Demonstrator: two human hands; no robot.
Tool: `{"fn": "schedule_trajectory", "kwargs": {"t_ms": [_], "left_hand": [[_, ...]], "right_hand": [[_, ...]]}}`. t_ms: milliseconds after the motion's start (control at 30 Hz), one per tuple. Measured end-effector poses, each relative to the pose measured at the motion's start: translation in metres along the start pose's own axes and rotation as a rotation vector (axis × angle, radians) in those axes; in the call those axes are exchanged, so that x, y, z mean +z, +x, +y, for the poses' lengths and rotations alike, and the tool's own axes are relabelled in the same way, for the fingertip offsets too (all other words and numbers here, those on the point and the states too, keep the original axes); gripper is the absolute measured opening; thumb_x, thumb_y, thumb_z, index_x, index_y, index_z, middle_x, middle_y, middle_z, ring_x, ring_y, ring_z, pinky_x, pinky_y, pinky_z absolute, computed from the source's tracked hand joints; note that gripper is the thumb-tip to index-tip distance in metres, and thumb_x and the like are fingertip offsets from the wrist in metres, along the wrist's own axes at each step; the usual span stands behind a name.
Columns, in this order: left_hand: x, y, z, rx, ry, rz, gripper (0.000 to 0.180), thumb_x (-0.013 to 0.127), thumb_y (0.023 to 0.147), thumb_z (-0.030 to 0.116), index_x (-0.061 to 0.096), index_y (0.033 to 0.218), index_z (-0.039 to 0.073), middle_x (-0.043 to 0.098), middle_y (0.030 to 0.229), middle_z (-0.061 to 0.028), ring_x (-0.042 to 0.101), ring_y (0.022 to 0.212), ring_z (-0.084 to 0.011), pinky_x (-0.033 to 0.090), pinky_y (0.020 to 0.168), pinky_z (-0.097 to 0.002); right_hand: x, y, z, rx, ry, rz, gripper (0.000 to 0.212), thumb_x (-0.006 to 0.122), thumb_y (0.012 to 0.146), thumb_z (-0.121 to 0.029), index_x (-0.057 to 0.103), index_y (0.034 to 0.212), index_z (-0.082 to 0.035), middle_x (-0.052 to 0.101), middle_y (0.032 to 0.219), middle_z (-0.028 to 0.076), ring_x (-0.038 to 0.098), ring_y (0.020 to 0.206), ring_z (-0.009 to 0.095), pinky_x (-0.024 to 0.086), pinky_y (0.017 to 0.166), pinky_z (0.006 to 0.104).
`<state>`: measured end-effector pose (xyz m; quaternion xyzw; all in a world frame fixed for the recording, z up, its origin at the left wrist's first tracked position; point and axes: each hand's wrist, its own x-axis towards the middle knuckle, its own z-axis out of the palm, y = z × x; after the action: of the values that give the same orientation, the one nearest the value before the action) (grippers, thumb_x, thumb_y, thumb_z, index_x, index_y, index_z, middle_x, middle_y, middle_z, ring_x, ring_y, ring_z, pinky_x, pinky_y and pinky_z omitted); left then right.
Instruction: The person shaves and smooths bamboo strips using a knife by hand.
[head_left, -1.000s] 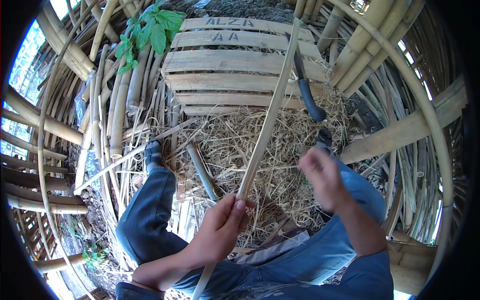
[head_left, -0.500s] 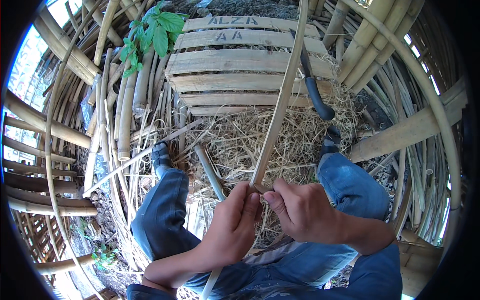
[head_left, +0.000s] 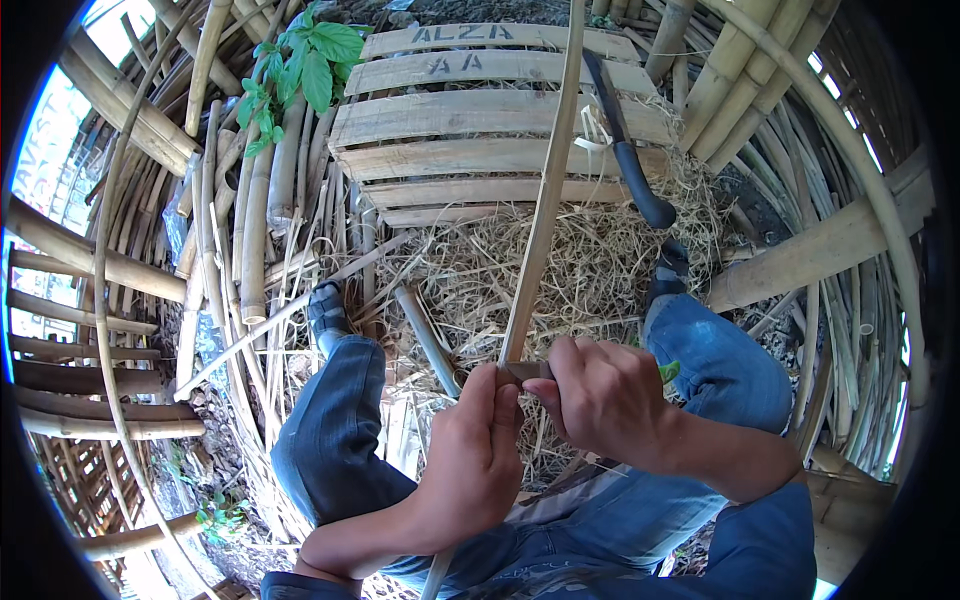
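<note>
A long pale bamboo strip (head_left: 545, 220) runs from the top of the view down between my legs, its lower end showing again below my left forearm. My left hand (head_left: 466, 450) is closed around the strip, thumb pressed by the blade. My right hand (head_left: 605, 400) is closed on a small knife (head_left: 528, 371); its dark blade lies across the strip, and a bit of green handle shows behind the fist. The two hands nearly meet over my lap. A curled pale shaving (head_left: 593, 130) appears just right of the strip.
A slatted wooden crate (head_left: 450, 115) stands ahead, a dark-handled machete (head_left: 640, 185) at its right. Shavings (head_left: 590, 265) cover the ground between my feet, with a bamboo piece (head_left: 428, 340) lying there. Bamboo poles (head_left: 790, 265) and a leafy plant (head_left: 310, 60) flank the space.
The strip's upper part has swung slightly left. My right hand has shifted a little up and right, showing more blade and the green handle end. A curled shaving has appeared near the machete.
</note>
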<state>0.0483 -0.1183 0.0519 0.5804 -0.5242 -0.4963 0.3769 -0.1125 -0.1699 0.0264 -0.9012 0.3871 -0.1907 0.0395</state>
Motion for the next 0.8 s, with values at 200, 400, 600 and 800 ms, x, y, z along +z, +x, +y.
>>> {"fn": "schedule_trajectory", "kwargs": {"t_ms": [200, 400, 600, 800], "left_hand": [[0.001, -0.003, -0.002, 0.011, 0.044, 0.037, 0.005, 0.043, 0.097, 0.005, 0.045, 0.095, 0.000, 0.052, 0.059, -0.0177, 0.053, 0.048, -0.0330, 0.037, 0.046, -0.0392], [0.005, -0.005, -0.003, 0.017, 0.079, 0.062, 0.004, 0.042, 0.096, 0.004, 0.045, 0.095, 0.001, 0.052, 0.059, -0.0194, 0.054, 0.050, -0.0368, 0.038, 0.046, -0.0413], [0.002, -0.005, -0.011, -0.020, -0.099, 0.032, 0.009, 0.041, 0.098, 0.007, 0.046, 0.093, 0.001, 0.052, 0.060, -0.0130, 0.050, 0.048, -0.0229, 0.038, 0.047, -0.0351], [-0.004, -0.002, 0.003, -0.081, -0.100, -0.020, 0.016, 0.039, 0.100, 0.011, 0.050, 0.095, 0.000, 0.049, 0.061, -0.0058, 0.043, 0.051, -0.0112, 0.036, 0.047, -0.0291]], "right_hand": [[-0.001, 0.001, -0.001, 0.036, 0.053, -0.017, 0.036, 0.048, 0.096, -0.032, 0.047, 0.075, -0.003, 0.051, 0.055, 0.011, 0.057, 0.046, 0.027, 0.044, 0.040, 0.0375], [0.000, 0.001, -0.006, 0.065, 0.144, -0.049, 0.034, 0.048, 0.096, -0.030, 0.046, 0.076, -0.003, 0.052, 0.056, 0.011, 0.057, 0.048, 0.028, 0.045, 0.041, 0.0383], [0.005, 0.004, -0.001, -0.036, 0.006, 0.089, 0.042, 0.045, 0.097, -0.038, 0.047, 0.071, -0.005, 0.051, 0.050, 0.008, 0.057, 0.041, 0.021, 0.045, 0.036, 0.0313], [-0.001, 0.009, 0.015, -0.159, -0.201, 0.181, 0.046, 0.044, 0.097, -0.042, 0.046, 0.067, -0.007, 0.046, 0.049, 0.004, 0.050, 0.038, 0.016, 0.042, 0.035, 0.0292]]}}
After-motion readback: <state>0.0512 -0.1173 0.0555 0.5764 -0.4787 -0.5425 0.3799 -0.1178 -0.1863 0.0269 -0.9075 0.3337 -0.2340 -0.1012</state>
